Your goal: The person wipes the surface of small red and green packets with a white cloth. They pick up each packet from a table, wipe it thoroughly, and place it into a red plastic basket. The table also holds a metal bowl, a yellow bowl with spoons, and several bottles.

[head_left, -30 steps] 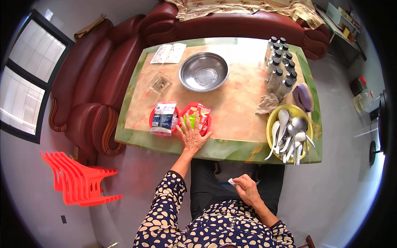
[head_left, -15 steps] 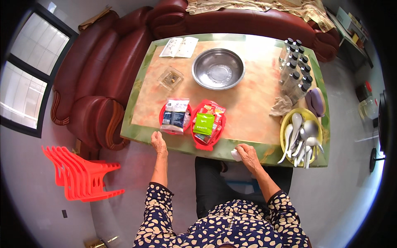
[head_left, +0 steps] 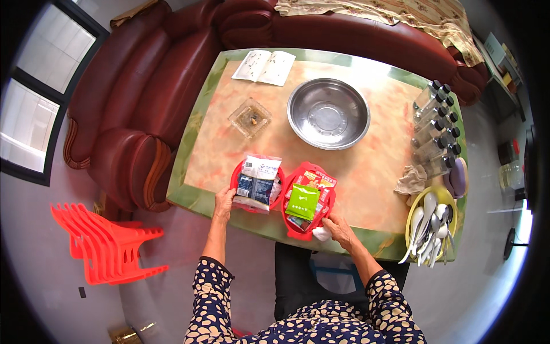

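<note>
Two red plastic dishes stand side by side at the table's near edge, touching or joined; I cannot tell which. The left dish (head_left: pixel 234 175) carries a white and dark blue packet (head_left: pixel 258 182). On the right dish (head_left: pixel 298 233) lie a bright green packet (head_left: pixel 303 201) and several red packets (head_left: pixel 317 179). My left hand (head_left: pixel 224 202) grips the left dish's outer side, its fingertips partly hidden. At the right dish's near right side, my right hand (head_left: pixel 339 229) is closed around a crumpled white tissue (head_left: pixel 322 234), fingers touching the rim.
A steel basin (head_left: pixel 328 114) and a glass ashtray (head_left: pixel 250 117) stand farther back, near an open booklet (head_left: pixel 263 67). To the right are several black-capped bottles (head_left: pixel 431 132), a beige cloth (head_left: pixel 410 180) and a yellow basket (head_left: pixel 410 225) of spoons. Stacked red chairs (head_left: pixel 109 246) stand left.
Both hands have moved forward from the table's edge to the red dishes. My left hand has taken hold of the left dish. The view has shifted, and the tissue stays in my right hand.
</note>
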